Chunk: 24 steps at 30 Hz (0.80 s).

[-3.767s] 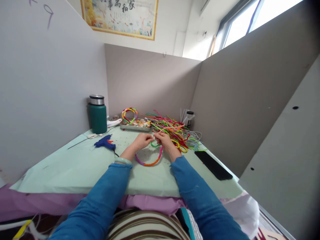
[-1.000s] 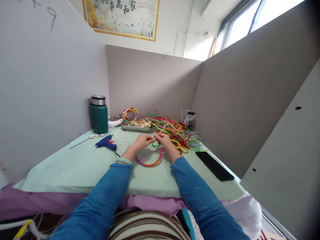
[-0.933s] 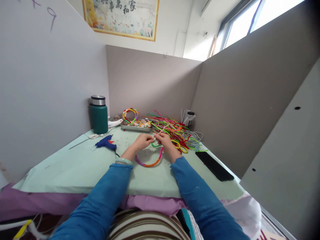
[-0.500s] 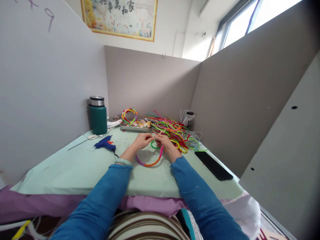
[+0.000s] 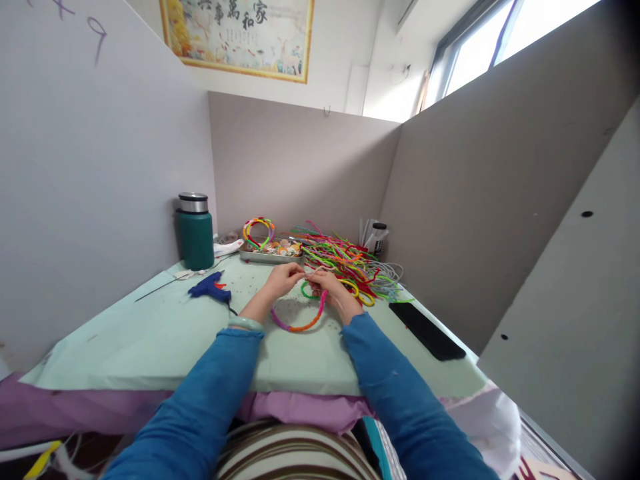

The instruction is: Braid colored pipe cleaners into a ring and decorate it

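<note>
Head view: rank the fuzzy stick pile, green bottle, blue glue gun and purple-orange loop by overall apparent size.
1. fuzzy stick pile
2. green bottle and purple-orange loop: too close to rank, the loop partly hidden
3. blue glue gun

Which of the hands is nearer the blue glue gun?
Left. The left hand is to the right of the blue glue gun, apart from it; the right hand is farther right, beyond the left.

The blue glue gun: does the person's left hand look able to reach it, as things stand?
Probably yes: the glue gun lies left of the left hand, nothing seen between them. But that hand appears to pinch the colourful ring, so it may first need to let go.
</note>
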Tool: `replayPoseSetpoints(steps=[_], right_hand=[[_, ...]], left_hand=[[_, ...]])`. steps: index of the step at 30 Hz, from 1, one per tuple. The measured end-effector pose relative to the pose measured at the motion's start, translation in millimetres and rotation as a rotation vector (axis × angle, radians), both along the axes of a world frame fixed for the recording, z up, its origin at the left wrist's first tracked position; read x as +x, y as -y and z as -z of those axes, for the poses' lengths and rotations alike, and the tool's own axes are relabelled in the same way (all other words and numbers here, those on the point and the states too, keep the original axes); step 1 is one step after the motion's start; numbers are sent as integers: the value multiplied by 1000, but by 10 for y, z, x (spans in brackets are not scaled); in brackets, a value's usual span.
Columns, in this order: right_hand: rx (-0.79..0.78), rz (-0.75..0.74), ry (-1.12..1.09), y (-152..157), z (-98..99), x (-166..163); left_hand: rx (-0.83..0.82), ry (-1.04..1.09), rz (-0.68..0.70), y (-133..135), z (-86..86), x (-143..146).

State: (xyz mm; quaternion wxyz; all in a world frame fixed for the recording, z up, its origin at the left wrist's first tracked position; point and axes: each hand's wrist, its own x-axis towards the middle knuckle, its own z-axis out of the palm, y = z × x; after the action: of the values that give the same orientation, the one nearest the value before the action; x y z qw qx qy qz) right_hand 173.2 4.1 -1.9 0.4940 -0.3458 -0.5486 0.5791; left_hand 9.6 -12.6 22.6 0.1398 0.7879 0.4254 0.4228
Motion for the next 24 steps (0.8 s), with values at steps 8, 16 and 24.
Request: replayPoseSetpoints(steps=[8,16,24], right_hand=[[221,-9,118,73,-70,22],[493,248,324,40,-65,8],[630,325,358,69,-79,7]], left_hand=[[-23,-47,-126,-63,12,-52],[-22,-141,-90,-63,30,-56],[-33,-194,-11,-42,48,-20]])
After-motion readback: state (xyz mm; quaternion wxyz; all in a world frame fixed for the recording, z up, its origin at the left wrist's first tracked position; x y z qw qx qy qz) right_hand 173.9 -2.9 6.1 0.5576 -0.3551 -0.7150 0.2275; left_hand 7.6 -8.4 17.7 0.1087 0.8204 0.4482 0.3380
